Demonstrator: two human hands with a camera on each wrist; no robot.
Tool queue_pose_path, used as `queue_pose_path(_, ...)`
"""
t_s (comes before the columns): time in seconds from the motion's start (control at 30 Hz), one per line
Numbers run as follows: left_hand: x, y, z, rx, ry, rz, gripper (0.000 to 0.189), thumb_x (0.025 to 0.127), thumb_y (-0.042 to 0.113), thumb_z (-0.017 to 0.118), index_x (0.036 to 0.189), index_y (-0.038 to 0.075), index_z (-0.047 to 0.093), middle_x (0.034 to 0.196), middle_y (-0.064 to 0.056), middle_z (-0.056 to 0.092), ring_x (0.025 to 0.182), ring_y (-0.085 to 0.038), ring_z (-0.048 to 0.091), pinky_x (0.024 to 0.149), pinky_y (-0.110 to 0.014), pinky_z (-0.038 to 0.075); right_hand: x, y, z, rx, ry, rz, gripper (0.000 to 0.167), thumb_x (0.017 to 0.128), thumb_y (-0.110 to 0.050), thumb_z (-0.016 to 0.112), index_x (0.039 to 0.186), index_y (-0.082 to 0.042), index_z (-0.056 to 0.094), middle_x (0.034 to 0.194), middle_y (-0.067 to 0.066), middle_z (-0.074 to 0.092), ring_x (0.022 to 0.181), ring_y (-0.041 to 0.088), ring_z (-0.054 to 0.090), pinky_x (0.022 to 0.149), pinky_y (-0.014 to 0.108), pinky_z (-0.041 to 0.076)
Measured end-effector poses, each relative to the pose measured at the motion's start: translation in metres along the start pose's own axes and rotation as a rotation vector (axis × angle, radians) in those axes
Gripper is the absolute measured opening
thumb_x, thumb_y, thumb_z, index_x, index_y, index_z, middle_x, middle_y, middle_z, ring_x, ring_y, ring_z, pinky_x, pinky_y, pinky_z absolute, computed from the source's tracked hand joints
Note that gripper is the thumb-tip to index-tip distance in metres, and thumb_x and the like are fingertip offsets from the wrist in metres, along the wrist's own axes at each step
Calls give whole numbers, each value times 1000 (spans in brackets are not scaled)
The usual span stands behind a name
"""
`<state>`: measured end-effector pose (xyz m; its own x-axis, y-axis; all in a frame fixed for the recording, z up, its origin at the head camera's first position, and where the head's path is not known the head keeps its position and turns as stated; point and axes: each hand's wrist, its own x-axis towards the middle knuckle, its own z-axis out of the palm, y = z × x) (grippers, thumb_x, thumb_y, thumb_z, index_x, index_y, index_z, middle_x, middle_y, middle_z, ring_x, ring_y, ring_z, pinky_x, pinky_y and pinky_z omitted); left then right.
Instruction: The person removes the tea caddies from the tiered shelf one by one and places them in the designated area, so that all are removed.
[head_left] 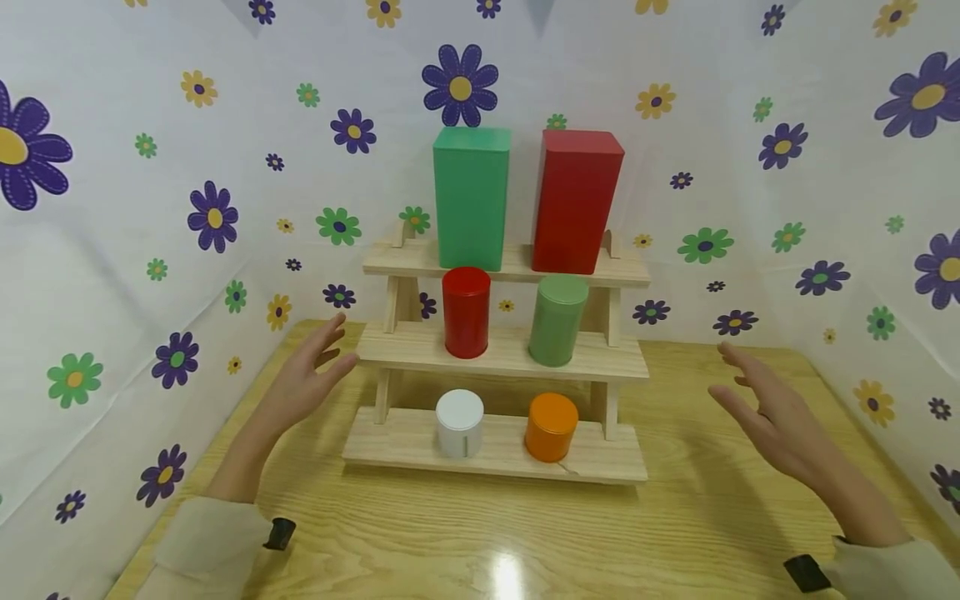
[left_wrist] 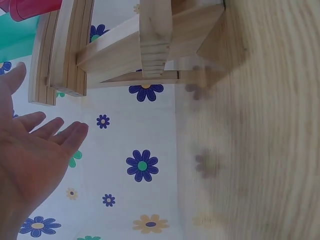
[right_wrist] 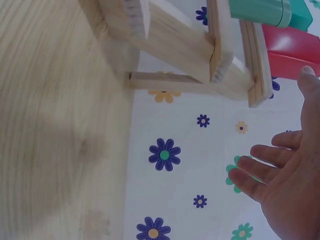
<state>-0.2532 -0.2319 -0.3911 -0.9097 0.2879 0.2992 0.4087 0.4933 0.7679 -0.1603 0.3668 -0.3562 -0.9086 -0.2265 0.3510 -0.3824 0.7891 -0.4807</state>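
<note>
A three-tier wooden shelf [head_left: 495, 457] stands on the table in the head view. On its top tier are a tall green box [head_left: 471, 204] and a tall red box [head_left: 576, 204]. The middle tier bears a red canister [head_left: 466, 315] and a light green canister [head_left: 557, 323]. Below them sit a white canister [head_left: 460, 425] and an orange canister [head_left: 551, 429]. My left hand [head_left: 303, 377] hovers left of the shelf, fingers extended and holding nothing. To the right of the shelf, apart from it, my right hand [head_left: 772, 421] is raised with its fingers extended, also holding nothing.
The wood-grain table [head_left: 420, 533] runs under and around the shelf. White cloth [head_left: 247, 125] printed with flowers walls in the back and both sides. Dark bands [head_left: 280, 533] show at both sleeve cuffs.
</note>
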Motion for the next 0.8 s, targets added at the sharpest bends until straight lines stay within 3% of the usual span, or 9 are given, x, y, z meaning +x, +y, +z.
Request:
queue_pose_path(0.4, 18, 1, 8, -15, -65, -57, 76, 107, 37, 58, 167, 11, 18, 170, -15, 19, 151, -45, 26, 118, -60, 31, 25, -18, 5, 102, 30, -30, 60, 110, -18, 50, 164, -8, 26, 158, 27, 40, 128, 54, 50, 91, 78, 41)
queue_pose_path(0.5, 23, 0, 11, -24, -77, -60, 77, 107, 36, 59, 167, 11, 18, 171, -15, 18, 152, -43, 24, 119, -59, 29, 32, -21, 5, 121, 40, -30, 59, 111, -20, 50, 165, -11, 27, 156, 24, 44, 129, 51, 52, 102, 48, 49)
queue_pose_path(0.57, 26, 0, 13, -34, -83, -57, 78, 106, 35, 60, 166, 9, 18, 171, -15, 17, 154, -41, 22, 121, -58, 27, 36, -22, 5, 138, 42, -28, 59, 111, -21, 49, 165, -12, 27, 156, 22, 45, 129, 50, 52, 99, 24, 46)
queue_pose_path(0.63, 29, -1, 15, -43, -91, -54, 79, 106, 34, 61, 166, 6, 17, 171, -17, 16, 155, -40, 20, 122, -57, 26, 41, -23, 4, 150, 46, -26, 59, 111, -22, 49, 165, -13, 27, 156, 21, 45, 130, 50, 52, 91, 8, 37)
queue_pose_path(0.8, 31, -2, 19, -37, -110, -59, 77, 107, 33, 59, 165, 4, 18, 170, -18, 17, 155, -38, 20, 121, -58, 27, 52, -27, 5, 185, 65, -16, 58, 111, -24, 49, 164, -10, 29, 156, 20, 45, 132, 48, 50, 92, 4, 34)
